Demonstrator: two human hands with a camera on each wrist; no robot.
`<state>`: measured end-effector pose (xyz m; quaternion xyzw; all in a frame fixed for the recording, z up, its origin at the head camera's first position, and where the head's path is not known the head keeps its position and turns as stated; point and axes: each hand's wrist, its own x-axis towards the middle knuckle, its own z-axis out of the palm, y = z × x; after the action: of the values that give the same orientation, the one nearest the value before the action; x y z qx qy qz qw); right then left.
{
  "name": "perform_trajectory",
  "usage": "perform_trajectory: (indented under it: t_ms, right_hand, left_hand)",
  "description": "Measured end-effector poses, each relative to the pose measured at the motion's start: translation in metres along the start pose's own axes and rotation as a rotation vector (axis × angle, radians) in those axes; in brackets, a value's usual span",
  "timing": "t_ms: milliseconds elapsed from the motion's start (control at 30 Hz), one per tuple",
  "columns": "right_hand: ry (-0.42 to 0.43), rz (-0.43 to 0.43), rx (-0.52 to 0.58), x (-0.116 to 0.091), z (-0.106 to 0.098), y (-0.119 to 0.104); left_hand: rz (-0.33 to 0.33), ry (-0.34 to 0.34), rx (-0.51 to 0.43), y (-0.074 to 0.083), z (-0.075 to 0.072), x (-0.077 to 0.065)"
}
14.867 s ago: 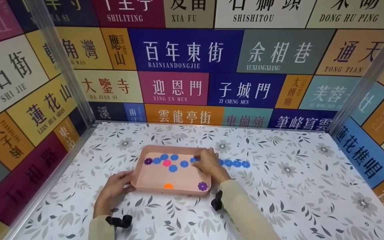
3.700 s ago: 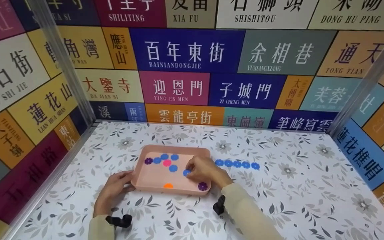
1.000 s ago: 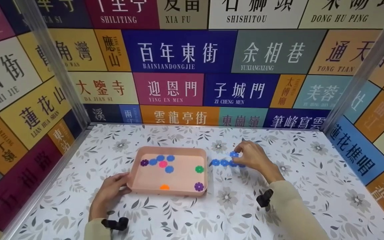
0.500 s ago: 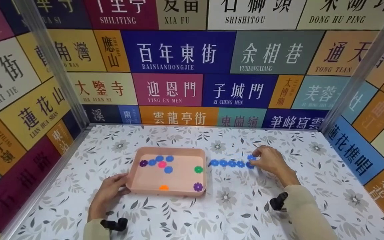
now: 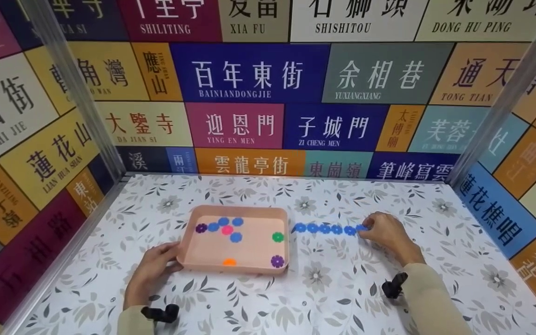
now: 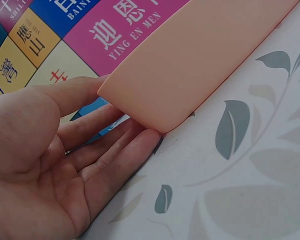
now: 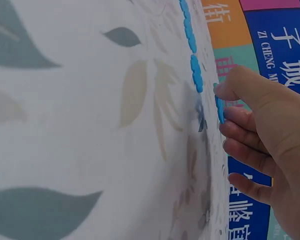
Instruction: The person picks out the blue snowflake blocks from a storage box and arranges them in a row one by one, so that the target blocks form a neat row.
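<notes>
My right hand (image 5: 386,235) pinches a blue flower-shaped disc (image 7: 218,104) between thumb and fingertips, tilted on edge and close over the table. It is at the right end of a straight row of blue flower-shaped discs (image 5: 324,228) lying flat; the row's last disc (image 7: 196,73) is just beside it in the right wrist view. My left hand (image 5: 154,265) touches the left side of a pink tray (image 5: 231,269), its fingers and thumb extended at the corner. Inside the tray lie several blue discs (image 5: 236,237) and a pink one (image 5: 227,230).
The tray also holds a green disc (image 5: 278,237), an orange piece (image 5: 229,262) and purple discs, one at the left (image 5: 201,228) and one at the front right (image 5: 277,261). A floral-patterned table (image 5: 333,302) meets sign-covered walls (image 5: 249,70) behind and at both sides.
My right hand has carried blue discs from the tray rightward and the row has grown at its right end. A green disc now shows in the tray. My left hand stays at the tray.
</notes>
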<state>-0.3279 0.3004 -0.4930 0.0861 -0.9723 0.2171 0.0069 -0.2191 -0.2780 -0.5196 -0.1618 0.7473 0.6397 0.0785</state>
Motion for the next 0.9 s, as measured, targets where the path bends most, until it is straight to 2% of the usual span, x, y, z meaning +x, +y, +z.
perform_trajectory:
  t_ms: [267, 500, 667, 900]
  right_hand:
    - [-0.011, 0.024, -0.009, -0.003, 0.004, 0.005]
    - [-0.044, 0.035, -0.008, -0.003, -0.001, 0.0]
    - [0.024, -0.029, -0.012, -0.003, -0.005, -0.011]
    - [0.113, -0.156, 0.0, 0.0, -0.006, -0.048]
  left_hand:
    - [0.059, 0.005, -0.028, -0.002, 0.001, 0.0]
    - [0.039, 0.002, -0.016, -0.001, -0.001, 0.0]
    - [0.017, 0.006, 0.002, 0.0, -0.002, 0.0]
    - [0.01, 0.001, -0.002, 0.001, 0.0, -0.002]
